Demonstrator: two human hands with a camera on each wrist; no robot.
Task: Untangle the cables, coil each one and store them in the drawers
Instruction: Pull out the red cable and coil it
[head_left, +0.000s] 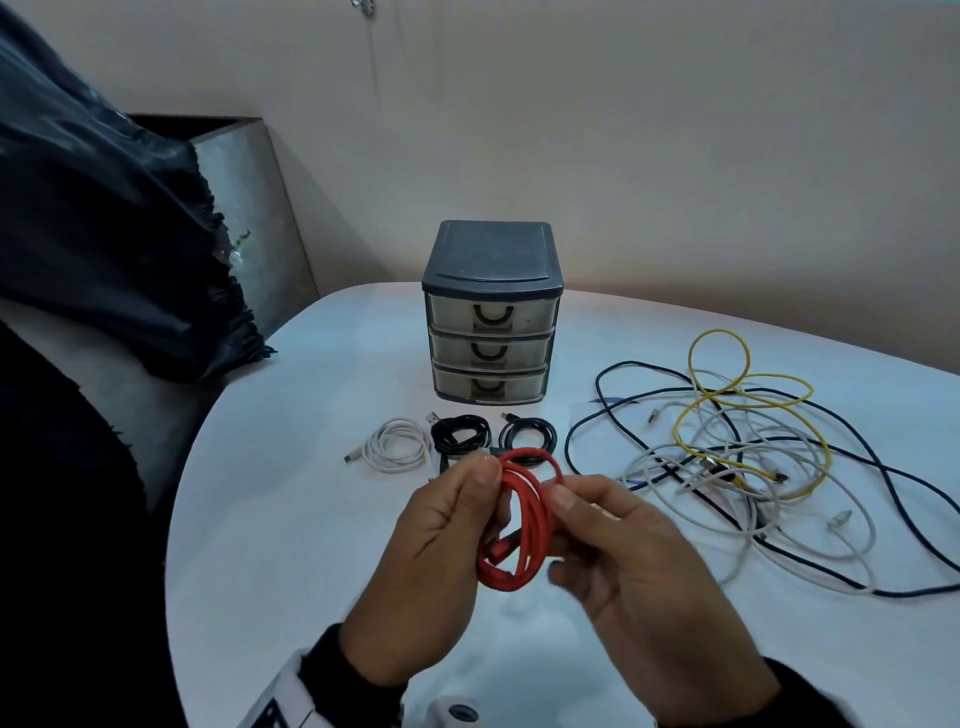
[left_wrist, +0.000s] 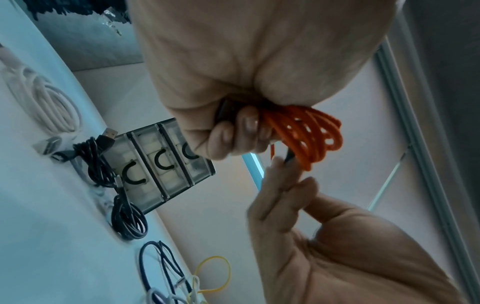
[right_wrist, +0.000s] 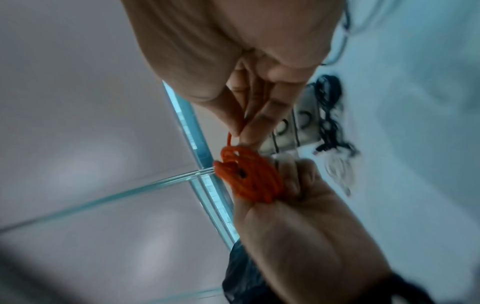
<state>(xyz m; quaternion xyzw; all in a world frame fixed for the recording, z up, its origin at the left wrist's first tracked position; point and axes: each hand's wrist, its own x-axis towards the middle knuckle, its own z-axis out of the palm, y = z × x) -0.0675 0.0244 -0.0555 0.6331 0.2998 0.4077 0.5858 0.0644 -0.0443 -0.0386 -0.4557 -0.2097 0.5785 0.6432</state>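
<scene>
A red cable (head_left: 524, 525) wound into a small coil hangs above the white table (head_left: 291, 519), held between both hands. My left hand (head_left: 441, 540) grips the coil (left_wrist: 309, 131) in curled fingers. My right hand (head_left: 613, 551) pinches a loose end of the red cable (right_wrist: 230, 139) between thumb and fingertips. A grey three-drawer unit (head_left: 492, 312) stands behind, all drawers closed. In front of it lie a coiled white cable (head_left: 397, 444) and two coiled black cables (head_left: 462, 434) (head_left: 529, 434). A tangle of yellow, white and dark blue cables (head_left: 737, 452) sprawls at the right.
A dark cloth (head_left: 104, 208) drapes over a grey box at the left, beside the table's edge. A wall (head_left: 623, 130) stands close behind the drawer unit. Bare tabletop lies at the left of the hands.
</scene>
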